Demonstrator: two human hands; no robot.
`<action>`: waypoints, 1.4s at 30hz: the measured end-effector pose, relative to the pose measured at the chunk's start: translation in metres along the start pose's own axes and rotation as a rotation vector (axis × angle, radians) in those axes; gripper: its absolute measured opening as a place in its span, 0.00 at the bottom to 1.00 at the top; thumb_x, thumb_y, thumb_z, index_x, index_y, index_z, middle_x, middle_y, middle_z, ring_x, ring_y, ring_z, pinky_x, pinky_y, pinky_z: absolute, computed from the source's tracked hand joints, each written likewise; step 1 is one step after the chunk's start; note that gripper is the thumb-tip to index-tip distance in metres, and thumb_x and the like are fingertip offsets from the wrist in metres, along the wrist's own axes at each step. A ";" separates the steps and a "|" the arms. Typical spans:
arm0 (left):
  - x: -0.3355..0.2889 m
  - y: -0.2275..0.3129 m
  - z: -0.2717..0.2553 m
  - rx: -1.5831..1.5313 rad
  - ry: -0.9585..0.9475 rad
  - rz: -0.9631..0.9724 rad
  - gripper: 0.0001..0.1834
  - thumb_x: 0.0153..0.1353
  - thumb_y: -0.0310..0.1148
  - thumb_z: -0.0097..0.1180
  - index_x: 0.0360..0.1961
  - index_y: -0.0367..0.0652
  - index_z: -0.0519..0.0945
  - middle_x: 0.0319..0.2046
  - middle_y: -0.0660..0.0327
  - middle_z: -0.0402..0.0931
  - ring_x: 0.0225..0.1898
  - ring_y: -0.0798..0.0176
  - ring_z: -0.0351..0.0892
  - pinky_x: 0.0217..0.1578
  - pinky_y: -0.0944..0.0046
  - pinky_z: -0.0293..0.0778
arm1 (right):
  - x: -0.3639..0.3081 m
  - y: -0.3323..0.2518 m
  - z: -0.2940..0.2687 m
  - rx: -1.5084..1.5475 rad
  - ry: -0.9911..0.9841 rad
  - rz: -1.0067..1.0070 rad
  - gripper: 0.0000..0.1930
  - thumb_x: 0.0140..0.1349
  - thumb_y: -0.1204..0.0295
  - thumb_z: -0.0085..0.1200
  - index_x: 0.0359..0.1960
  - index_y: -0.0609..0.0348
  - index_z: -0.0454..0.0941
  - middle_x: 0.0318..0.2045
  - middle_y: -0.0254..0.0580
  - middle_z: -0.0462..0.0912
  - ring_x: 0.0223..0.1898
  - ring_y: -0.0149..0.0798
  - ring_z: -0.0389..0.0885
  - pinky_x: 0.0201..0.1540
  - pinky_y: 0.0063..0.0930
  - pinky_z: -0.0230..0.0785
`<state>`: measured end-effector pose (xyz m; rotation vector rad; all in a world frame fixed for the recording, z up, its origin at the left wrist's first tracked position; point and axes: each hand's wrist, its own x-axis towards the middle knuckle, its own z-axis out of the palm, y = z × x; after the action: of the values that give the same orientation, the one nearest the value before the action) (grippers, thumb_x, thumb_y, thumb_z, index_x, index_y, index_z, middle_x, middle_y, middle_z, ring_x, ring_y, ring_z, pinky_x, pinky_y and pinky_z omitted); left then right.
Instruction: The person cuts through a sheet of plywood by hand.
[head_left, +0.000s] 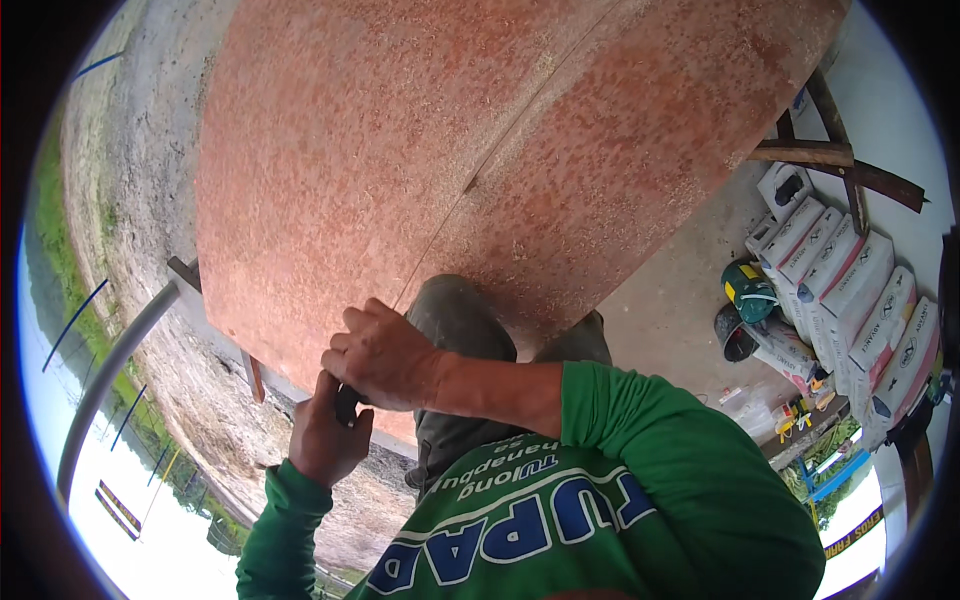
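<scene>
Gripping a dark handle (347, 403) at seven o'clock, the left hand (325, 437) is curling shut around it, while the right hand (385, 355) is closing over the top, steadying it against the reddish board's (480, 150) near edge, probably following the thin cut line (500, 150).

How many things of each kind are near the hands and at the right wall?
Reddish board: 1
Dark tool handle, gripped by left hand and right hand: 1
White sacks: about 7
Green can: 1
Grey pipe: 1
Total: about 11
</scene>
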<state>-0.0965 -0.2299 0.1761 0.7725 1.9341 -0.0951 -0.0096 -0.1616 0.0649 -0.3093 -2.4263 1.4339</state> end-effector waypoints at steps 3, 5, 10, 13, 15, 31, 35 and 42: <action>-0.027 0.005 -0.009 0.021 -0.006 -0.096 0.21 0.45 0.22 0.53 0.44 0.37 0.65 0.20 0.53 0.76 0.24 0.53 0.80 0.26 0.60 0.74 | 0.002 -0.030 -0.002 0.058 0.053 -0.008 0.04 0.41 0.67 0.52 0.18 0.50 0.73 0.18 0.28 0.72 0.30 0.34 0.71 0.34 0.29 0.62; 0.007 0.001 0.006 -0.020 0.111 0.075 0.21 0.45 0.22 0.51 0.44 0.38 0.66 0.20 0.52 0.76 0.25 0.51 0.79 0.26 0.60 0.74 | 0.001 0.007 -0.001 0.029 0.036 0.029 0.05 0.38 0.66 0.55 0.18 0.49 0.73 0.19 0.27 0.72 0.29 0.34 0.72 0.34 0.29 0.63; 0.180 0.032 0.046 0.075 0.193 0.296 0.23 0.42 0.23 0.50 0.45 0.38 0.65 0.23 0.39 0.73 0.29 0.35 0.73 0.29 0.45 0.69 | 0.010 0.186 -0.028 0.019 -0.093 0.114 0.13 0.31 0.61 0.62 0.21 0.45 0.75 0.23 0.29 0.77 0.31 0.37 0.74 0.37 0.33 0.63; 0.139 0.014 0.039 0.008 0.140 0.225 0.23 0.43 0.22 0.50 0.45 0.38 0.65 0.24 0.40 0.74 0.29 0.37 0.74 0.29 0.46 0.70 | 0.004 0.126 -0.011 -0.115 -0.014 0.120 0.13 0.31 0.62 0.61 0.23 0.46 0.75 0.25 0.29 0.78 0.33 0.37 0.74 0.38 0.33 0.63; 0.066 -0.002 0.026 -0.010 0.055 0.134 0.22 0.43 0.22 0.53 0.43 0.39 0.65 0.23 0.48 0.76 0.26 0.43 0.76 0.26 0.52 0.73 | -0.003 0.063 0.002 -0.042 -0.037 0.068 0.12 0.34 0.63 0.59 0.23 0.49 0.74 0.24 0.28 0.76 0.33 0.36 0.72 0.39 0.32 0.62; 0.102 0.000 0.036 -0.042 0.068 0.183 0.22 0.43 0.23 0.51 0.42 0.39 0.64 0.23 0.41 0.74 0.27 0.36 0.73 0.27 0.46 0.70 | -0.001 0.103 -0.004 -0.043 -0.027 0.088 0.14 0.32 0.61 0.61 0.21 0.48 0.74 0.24 0.30 0.76 0.34 0.37 0.73 0.39 0.33 0.62; -0.025 -0.007 -0.011 0.009 0.004 -0.047 0.22 0.45 0.24 0.54 0.44 0.37 0.66 0.20 0.56 0.77 0.22 0.56 0.79 0.24 0.65 0.73 | 0.005 -0.026 0.012 0.005 0.061 -0.036 0.04 0.43 0.68 0.49 0.17 0.51 0.72 0.18 0.29 0.70 0.29 0.33 0.70 0.35 0.26 0.61; 0.152 0.007 0.053 -0.001 0.186 0.245 0.24 0.43 0.22 0.50 0.46 0.39 0.66 0.27 0.42 0.75 0.30 0.39 0.75 0.29 0.52 0.72 | 0.009 0.133 -0.026 -0.227 -0.126 0.177 0.12 0.34 0.59 0.63 0.21 0.45 0.77 0.25 0.27 0.78 0.35 0.36 0.74 0.41 0.32 0.63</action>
<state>-0.0947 -0.1729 0.0253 1.0420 1.9958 0.1311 -0.0048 -0.0741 -0.0391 -0.5107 -2.7304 1.2806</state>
